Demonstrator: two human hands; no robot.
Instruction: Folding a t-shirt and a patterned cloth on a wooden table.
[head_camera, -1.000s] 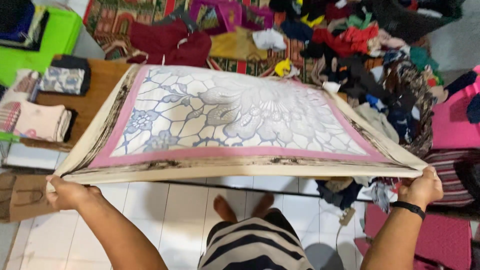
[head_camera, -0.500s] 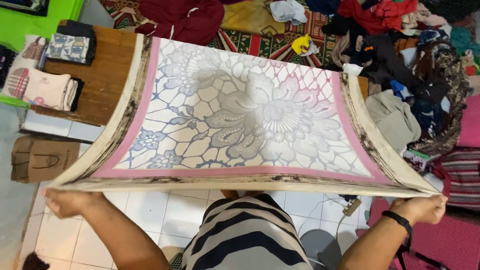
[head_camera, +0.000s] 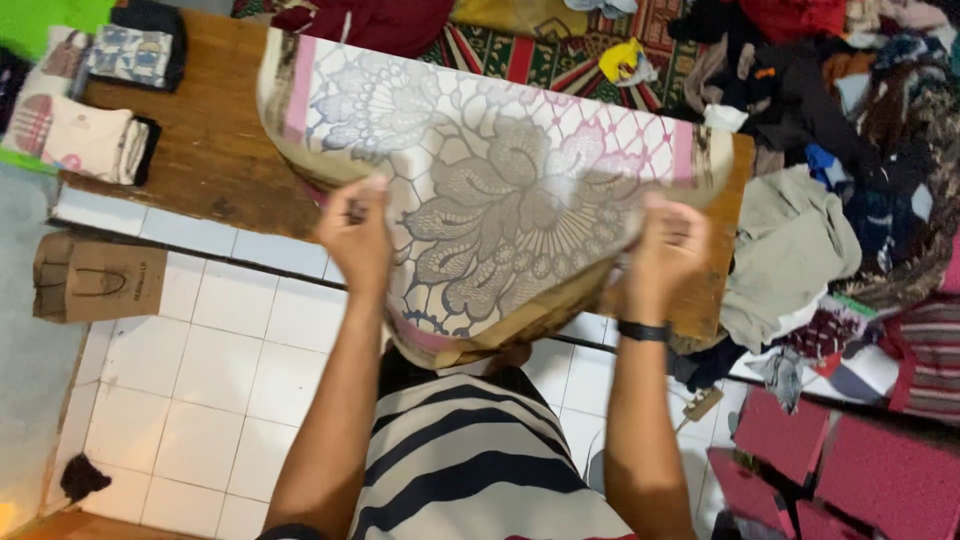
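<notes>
Left hand: the left hand (head_camera: 355, 235) is closed on the patterned cloth (head_camera: 500, 190), gripping its edge at about 9 o'clock of the sagging fold.
Right hand: the right hand (head_camera: 668, 250), a black wristband (head_camera: 642, 331) below it, pinches the same cloth at about 3 o'clock.
Cloth: pale, with a grey flower and pink border, it hangs between both hands above the wooden table (head_camera: 205, 160).
Surroundings: folded clothes (head_camera: 88, 138) lie at 10 o'clock, a brown paper bag (head_camera: 98, 280) at 9 o'clock, and a heap of garments (head_camera: 830, 120) at 2 o'clock.
</notes>
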